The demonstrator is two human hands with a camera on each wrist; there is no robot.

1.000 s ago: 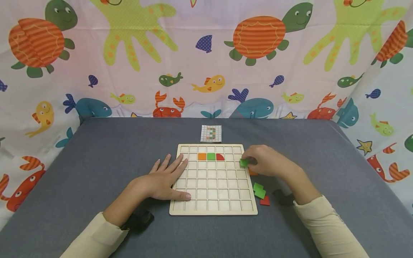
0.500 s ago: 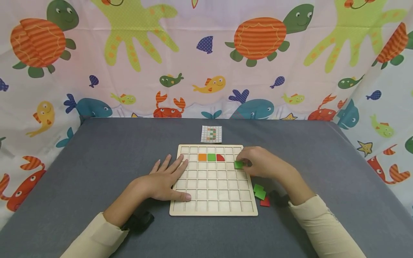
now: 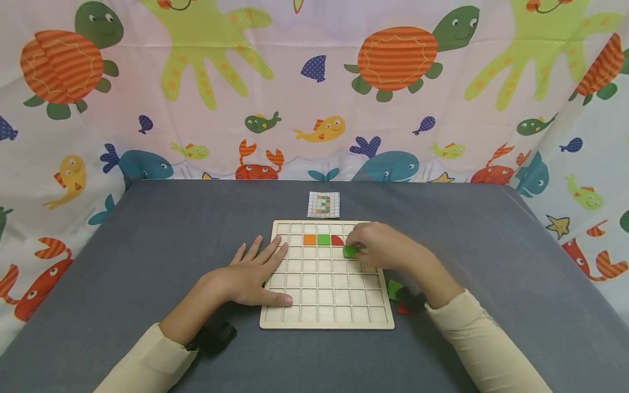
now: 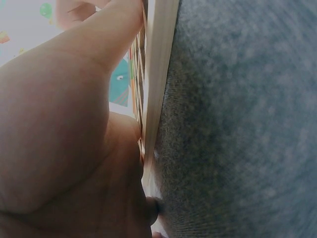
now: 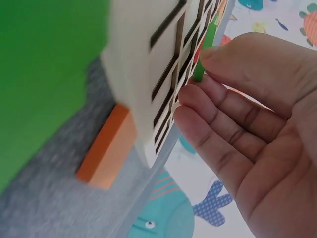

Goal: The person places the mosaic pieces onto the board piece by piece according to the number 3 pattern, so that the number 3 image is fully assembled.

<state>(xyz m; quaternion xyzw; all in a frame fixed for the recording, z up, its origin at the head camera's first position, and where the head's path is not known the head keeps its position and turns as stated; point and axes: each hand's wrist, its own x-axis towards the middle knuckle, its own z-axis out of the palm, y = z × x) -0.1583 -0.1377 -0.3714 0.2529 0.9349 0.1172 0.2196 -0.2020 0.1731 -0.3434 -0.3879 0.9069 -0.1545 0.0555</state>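
A pale wooden grid board (image 3: 324,297) lies on the grey table. My left hand (image 3: 250,278) rests with spread, straight fingers on its left edge. Over the board's upper right part, my right hand (image 3: 380,245) pinches a green square tile (image 3: 350,252) between thumb and fingers; the right wrist view shows the same green tile (image 5: 205,54) seen edge-on. An orange tile (image 3: 309,240), a green tile (image 3: 324,240) and a red round-edged tile (image 3: 337,240) sit side by side in the second row. The left wrist view shows mostly my left palm (image 4: 59,129) and the board's edge (image 4: 158,64).
Beyond the board lies a small card (image 3: 323,204) with a printed coloured grid. Right of the board are green tiles (image 3: 394,290) and a red tile (image 3: 405,309), partly in shadow. An orange piece (image 5: 106,148) lies near the board's edge. A patterned curtain (image 3: 314,82) hangs behind the table.
My right hand has moved left with the green tile, from the board's right edge to just below and right of the red tile. My left hand has stayed on the board.
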